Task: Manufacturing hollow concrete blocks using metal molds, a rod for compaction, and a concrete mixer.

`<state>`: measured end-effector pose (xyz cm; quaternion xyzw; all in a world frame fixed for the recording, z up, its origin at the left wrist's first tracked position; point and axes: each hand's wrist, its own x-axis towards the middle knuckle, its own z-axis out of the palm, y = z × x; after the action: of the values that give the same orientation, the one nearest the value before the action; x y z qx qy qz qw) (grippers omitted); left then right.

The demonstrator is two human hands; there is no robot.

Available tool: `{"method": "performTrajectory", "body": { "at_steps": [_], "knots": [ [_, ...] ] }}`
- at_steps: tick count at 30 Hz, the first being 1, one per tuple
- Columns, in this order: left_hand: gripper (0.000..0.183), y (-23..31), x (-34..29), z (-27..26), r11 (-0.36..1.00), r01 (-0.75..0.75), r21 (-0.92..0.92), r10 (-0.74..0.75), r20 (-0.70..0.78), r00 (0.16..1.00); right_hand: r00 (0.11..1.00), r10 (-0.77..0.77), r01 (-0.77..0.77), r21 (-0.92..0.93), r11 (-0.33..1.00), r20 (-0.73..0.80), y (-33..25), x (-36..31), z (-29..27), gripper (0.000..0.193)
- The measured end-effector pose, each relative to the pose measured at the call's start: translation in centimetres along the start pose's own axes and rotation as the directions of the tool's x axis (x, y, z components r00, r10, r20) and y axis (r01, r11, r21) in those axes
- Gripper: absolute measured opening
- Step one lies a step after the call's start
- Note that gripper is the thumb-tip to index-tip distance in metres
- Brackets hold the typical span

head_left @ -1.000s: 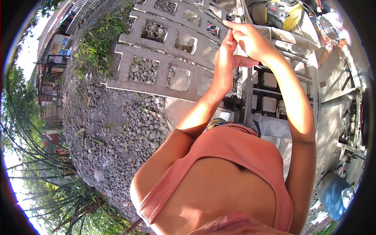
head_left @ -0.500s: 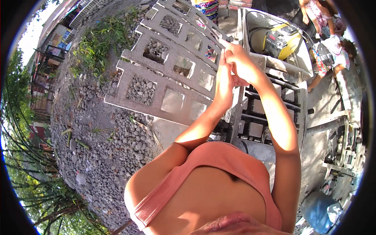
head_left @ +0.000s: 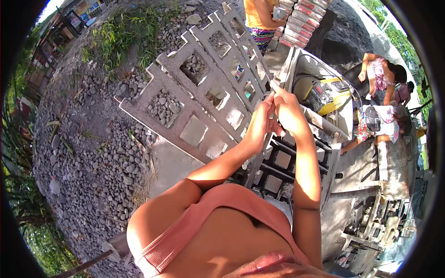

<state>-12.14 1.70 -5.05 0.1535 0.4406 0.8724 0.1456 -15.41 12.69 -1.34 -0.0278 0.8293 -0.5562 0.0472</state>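
Note:
My left hand [head_left: 260, 121] and my right hand [head_left: 288, 109] are together in front of me, pressed against each other, with the right index finger reaching forward. Both are closed; their overlap hides whether anything small lies between them. Just beyond and left of them stand several grey panels [head_left: 174, 139] with square openings and notched edges, their far side fanning away. Beneath my hands and forearms is a metal mould [head_left: 296, 173] with a grid of dark slots. A pale open box [head_left: 347, 127] to the right of my hands holds a yellow and black machine [head_left: 324, 94].
Gravel [head_left: 88, 171] covers the ground at left, with a grass patch [head_left: 120, 39] behind it. A person in an orange top [head_left: 257, 14] stands ahead beside stacked bags [head_left: 303, 21]. Two people [head_left: 381, 76] are at right. Wooden pieces [head_left: 371, 231] lie at lower right.
My view has turned and lifted, bringing more of the bags and people into sight. My hands stay together, and their fingers have shifted against each other.

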Motion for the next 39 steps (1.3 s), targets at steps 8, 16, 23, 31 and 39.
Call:
{"method": "performTrajectory", "body": {
  "at_steps": [8, 16, 23, 31, 39],
  "knots": [
    [0.077, -0.9, 2.1, -1.2, 0.991, 0.123, -0.041, -0.125, -0.047, 0.991, 0.996, 0.007, -0.004, 0.043, 0.999, -0.09, 2.0, 1.1, 0.3, 0.043],
    [0.07, -2.3, -4.0, -2.9, 0.961, 0.276, 0.026, -0.275, -0.042, 0.961, 0.989, -0.05, 0.059, 0.06, 0.996, -0.142, 5.9, -5.7, 3.6, 0.045],
    [0.074, -2.7, -4.8, -3.8, 0.975, 0.223, 0.003, -0.223, 0.0, 0.975, 0.985, -0.089, 0.105, 0.104, 0.989, -0.146, 5.8, -5.5, 4.6, 0.045],
    [0.073, -3.4, -3.9, -3.5, 0.988, 0.155, 0.017, -0.154, -0.028, 0.988, 0.988, -0.09, 0.103, 0.099, 0.99, -0.127, 5.1, -4.8, 4.2, 0.047],
    [0.066, -2.3, -4.1, -2.1, 0.983, 0.183, -0.014, -0.184, -0.046, 0.982, 0.978, -0.132, 0.144, 0.067, 0.987, -0.161, 5.8, -4.5, 3.8, 0.048]
  ]
}}
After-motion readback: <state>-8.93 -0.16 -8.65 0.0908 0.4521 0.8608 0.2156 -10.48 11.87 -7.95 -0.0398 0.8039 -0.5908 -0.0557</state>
